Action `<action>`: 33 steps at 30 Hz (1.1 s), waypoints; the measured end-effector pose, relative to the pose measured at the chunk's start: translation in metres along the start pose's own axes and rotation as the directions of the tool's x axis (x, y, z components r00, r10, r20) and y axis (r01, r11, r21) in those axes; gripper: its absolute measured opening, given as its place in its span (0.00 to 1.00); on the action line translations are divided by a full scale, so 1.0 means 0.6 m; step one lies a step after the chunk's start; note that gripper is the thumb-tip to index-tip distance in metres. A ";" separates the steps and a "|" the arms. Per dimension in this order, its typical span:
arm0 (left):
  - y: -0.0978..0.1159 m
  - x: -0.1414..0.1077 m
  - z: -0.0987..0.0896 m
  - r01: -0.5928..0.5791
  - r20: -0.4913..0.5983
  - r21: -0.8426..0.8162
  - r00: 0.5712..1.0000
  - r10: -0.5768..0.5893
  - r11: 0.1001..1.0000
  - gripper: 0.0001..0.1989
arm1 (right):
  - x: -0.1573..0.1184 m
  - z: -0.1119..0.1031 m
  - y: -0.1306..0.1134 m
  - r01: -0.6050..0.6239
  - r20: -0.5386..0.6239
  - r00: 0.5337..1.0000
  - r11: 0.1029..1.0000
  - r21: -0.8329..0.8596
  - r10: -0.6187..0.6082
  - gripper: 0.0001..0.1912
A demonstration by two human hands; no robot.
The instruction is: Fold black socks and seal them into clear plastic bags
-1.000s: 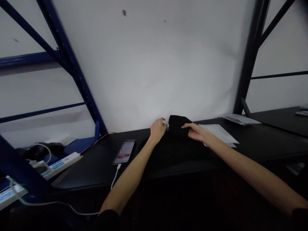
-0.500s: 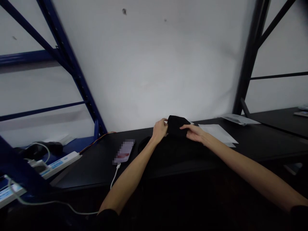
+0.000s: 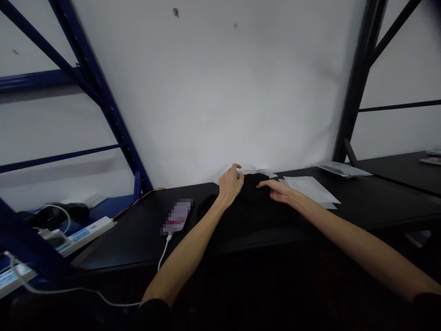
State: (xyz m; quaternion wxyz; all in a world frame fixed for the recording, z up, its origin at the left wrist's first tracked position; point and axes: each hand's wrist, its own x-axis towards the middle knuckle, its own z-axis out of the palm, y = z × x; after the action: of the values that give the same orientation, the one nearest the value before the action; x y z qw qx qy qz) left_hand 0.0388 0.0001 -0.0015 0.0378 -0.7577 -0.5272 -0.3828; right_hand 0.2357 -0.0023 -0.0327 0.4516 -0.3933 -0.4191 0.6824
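Head view: black cloth lies bunched on the tabletop at 12 o'clock. Left hand is half-curled at the cloth's far edge, grip unclear; right hand lies open on top, released. White paper sheets sit at the cloth's 3 o'clock, blurred phone at 9 o'clock.

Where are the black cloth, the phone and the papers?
Black cloth point(image 3: 251, 216): head view, on its middle, between the hands.
Phone point(image 3: 177, 217): head view, on its blurred screen.
Papers point(image 3: 310, 189): head view, on the top sheet.
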 end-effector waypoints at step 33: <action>0.026 -0.011 0.009 -0.302 0.056 0.123 0.953 0.297 0.945 0.19 | 0.014 -0.021 -0.017 0.245 -0.107 0.969 0.922 0.301 -0.222 0.07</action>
State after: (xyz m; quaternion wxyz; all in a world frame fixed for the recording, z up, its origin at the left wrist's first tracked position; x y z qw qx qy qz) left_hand 0.0538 -0.0094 -0.0040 0.1351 -0.8318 -0.4306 -0.3232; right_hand 0.2477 0.0106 -0.0289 0.6008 -0.2882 -0.3336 0.6669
